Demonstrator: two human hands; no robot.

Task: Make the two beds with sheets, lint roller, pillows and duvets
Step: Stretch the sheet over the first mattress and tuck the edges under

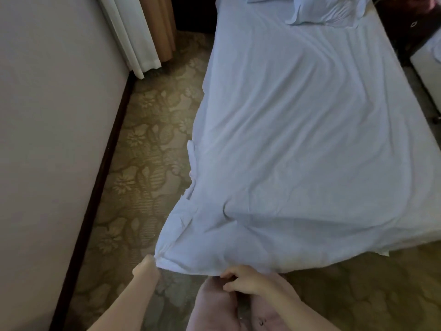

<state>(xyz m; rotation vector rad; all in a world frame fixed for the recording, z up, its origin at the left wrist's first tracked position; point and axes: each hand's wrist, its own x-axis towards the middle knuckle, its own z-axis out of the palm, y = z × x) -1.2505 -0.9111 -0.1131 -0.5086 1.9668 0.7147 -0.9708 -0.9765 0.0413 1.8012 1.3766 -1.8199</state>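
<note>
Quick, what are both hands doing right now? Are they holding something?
Left hand: closed round the near corner of the white sheet.
Right hand: fingers curled, pinching the sheet's near edge.

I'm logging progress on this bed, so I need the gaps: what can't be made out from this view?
- Head view: fingertips of the left hand, buried in the bunched corner of the sheet.
- Head view: whether the right hand actually grips the hem, as it is dim and blurred.
- Head view: the pillows, cut off by the top edge.
- Head view: what looks like the second bed, cut off by the right edge.
</note>
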